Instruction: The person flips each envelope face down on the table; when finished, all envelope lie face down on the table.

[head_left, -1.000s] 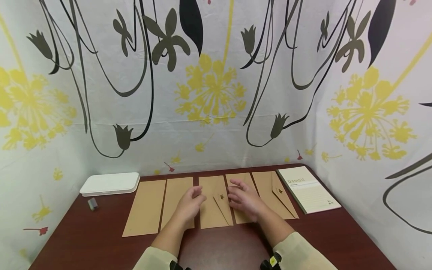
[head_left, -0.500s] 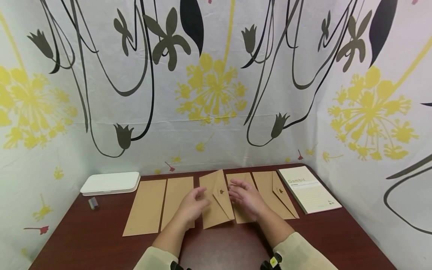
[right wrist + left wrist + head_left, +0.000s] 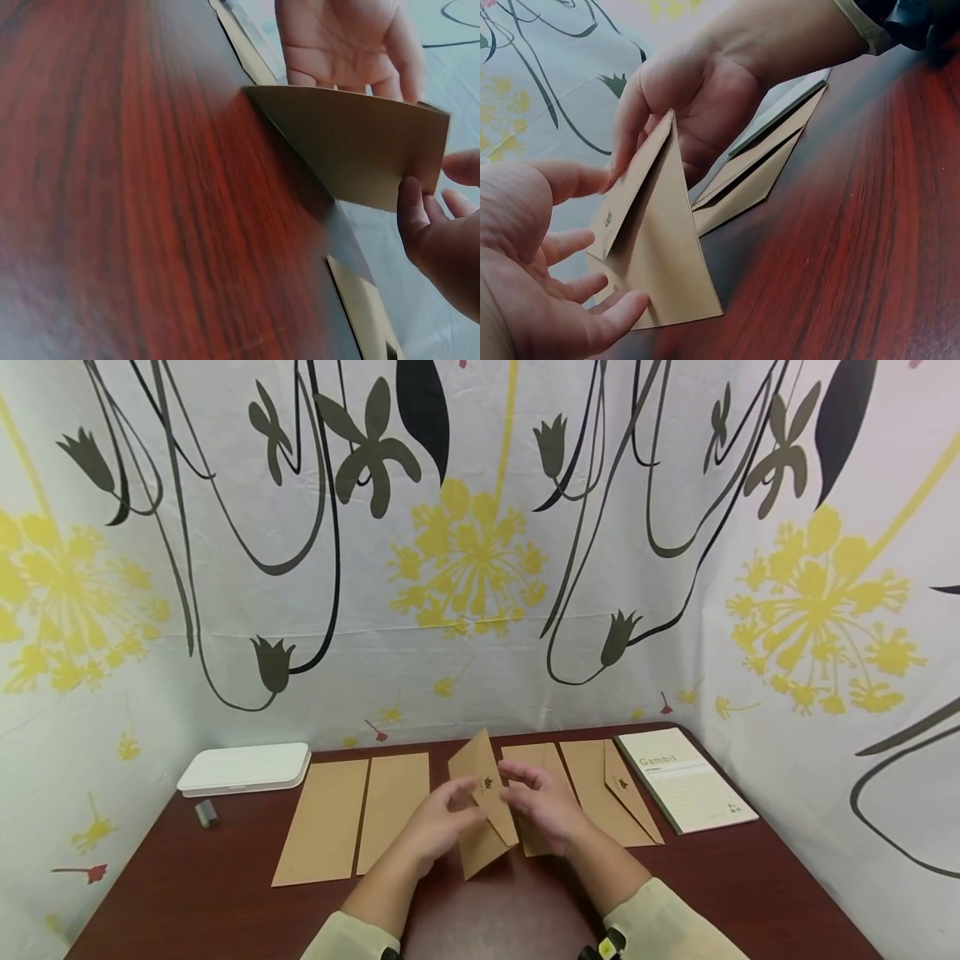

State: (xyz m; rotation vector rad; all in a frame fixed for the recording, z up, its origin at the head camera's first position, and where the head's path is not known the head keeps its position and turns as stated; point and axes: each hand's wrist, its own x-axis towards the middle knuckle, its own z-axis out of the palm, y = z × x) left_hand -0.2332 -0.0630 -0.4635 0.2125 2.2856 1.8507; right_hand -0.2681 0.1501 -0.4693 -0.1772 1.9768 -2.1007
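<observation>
A kraft-paper envelope [image 3: 476, 843] with a pointed flap and a small dark printed mark stands tilted up off the row, between both hands. My right hand [image 3: 547, 810] pinches its edge; in the right wrist view the thumb [image 3: 411, 206] presses on the plain back of the raised envelope [image 3: 352, 142]. On the flap side, my left hand [image 3: 442, 822] has its fingers spread and loosely bent, with fingertips [image 3: 634, 306] right at the paper in the left wrist view. One long edge of the envelope is low, close over the dark red table.
Two plain envelopes [image 3: 322, 822] lie left of the hands. Two more lie right, the outer envelope [image 3: 600, 777] flap up, beside a cream notepad [image 3: 690, 785]. A white case [image 3: 243, 768] and a small grey block [image 3: 206, 813] sit at the left. Patterned cloth [image 3: 480, 685] hangs behind.
The middle envelope, flat on the table a second ago, has been tipped up and turned. The left hand has shifted right toward it, and the right hand has moved slightly left onto it.
</observation>
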